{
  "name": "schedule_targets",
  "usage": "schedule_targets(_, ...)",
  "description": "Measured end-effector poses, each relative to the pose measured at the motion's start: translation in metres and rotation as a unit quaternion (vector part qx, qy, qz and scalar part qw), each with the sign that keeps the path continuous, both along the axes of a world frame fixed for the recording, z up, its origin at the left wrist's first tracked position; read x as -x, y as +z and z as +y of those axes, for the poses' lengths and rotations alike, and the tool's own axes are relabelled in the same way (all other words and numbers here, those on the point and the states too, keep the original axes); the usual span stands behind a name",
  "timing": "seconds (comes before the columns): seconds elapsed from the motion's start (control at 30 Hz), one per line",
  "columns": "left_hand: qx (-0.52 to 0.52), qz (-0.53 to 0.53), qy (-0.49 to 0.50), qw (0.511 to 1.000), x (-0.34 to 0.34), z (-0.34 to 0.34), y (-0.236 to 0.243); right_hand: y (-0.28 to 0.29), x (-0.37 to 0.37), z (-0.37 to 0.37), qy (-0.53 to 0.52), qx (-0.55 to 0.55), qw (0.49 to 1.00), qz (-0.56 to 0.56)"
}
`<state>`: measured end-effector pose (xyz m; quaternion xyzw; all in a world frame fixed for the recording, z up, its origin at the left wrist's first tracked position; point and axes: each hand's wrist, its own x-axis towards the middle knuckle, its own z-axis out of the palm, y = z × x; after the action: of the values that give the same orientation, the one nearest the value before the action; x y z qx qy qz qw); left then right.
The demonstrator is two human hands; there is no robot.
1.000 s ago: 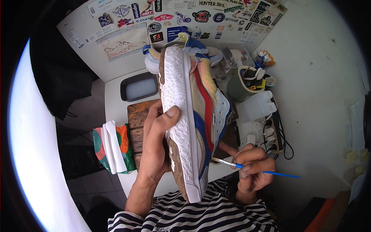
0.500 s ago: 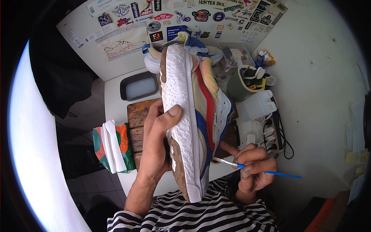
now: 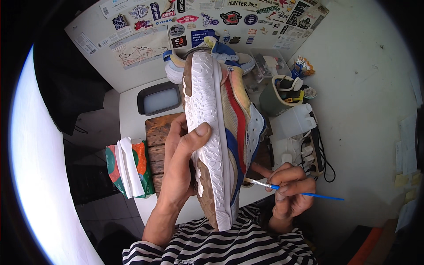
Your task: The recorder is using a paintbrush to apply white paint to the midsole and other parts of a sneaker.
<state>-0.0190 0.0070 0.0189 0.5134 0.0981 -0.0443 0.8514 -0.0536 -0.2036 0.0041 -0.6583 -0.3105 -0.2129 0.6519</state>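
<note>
My left hand (image 3: 179, 161) grips a sneaker (image 3: 240, 119) held lengthwise in front of me, its thumb pressed on the textured white sidewall. The upper is beige mesh with red, blue and pale yellow panels, facing right. Brown sole areas (image 3: 207, 185) show along the left side, with uneven white edges. Between the fingers of my right hand (image 3: 291, 190) is a thin paintbrush (image 3: 320, 196) with a blue handle and metal ferrule. Its bristles point left, close beside the shoe's lower right edge; I cannot tell whether they touch it.
Behind stands another sneaker (image 3: 174, 70). A dark tray of cloudy liquid (image 3: 159, 101) lies left, above a wooden board (image 3: 159, 137) and a tissue pack (image 3: 129, 168). At right are a green bin (image 3: 274, 99), a translucent container (image 3: 291, 120), brushes (image 3: 304, 67) and a power strip (image 3: 311, 154).
The sneaker has rolled slightly in my left hand, so more of the brown sole shows near its lower end. The brush and my right hand have shifted only a little.
</note>
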Motion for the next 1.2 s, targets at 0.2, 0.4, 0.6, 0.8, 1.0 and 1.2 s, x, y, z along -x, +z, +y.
schedule_targets(0.2, -0.02, -0.009, -0.001, 1.0, 0.0, 0.003, -0.002, -0.003, 0.002, -0.002, -0.011, 0.022, 1.0, 0.005)
schedule_targets(0.4, -0.023, -0.009, -0.002, 1.0, 0.0, 0.001, 0.0, -0.001, 0.0, -0.003, 0.003, -0.008, 1.0, 0.007)
schedule_targets(0.6, -0.031, -0.01, 0.009, 0.999, 0.001, 0.0, 0.0, -0.007, -0.003, -0.002, 0.007, -0.049, 0.999, -0.011)
schedule_targets(0.8, 0.012, -0.006, 0.021, 1.0, 0.001, -0.002, 0.004, -0.008, -0.006, 0.0, 0.002, -0.05, 0.999, -0.019)
schedule_targets(1.0, -0.035, -0.014, 0.015, 0.999, 0.002, -0.001, 0.002, -0.01, -0.005, 0.0, 0.01, -0.069, 0.998, -0.012)
schedule_targets(1.2, 0.0, 0.022, 0.045, 0.999, 0.002, -0.005, 0.006, -0.007, -0.003, 0.005, 0.018, -0.079, 0.997, -0.005)
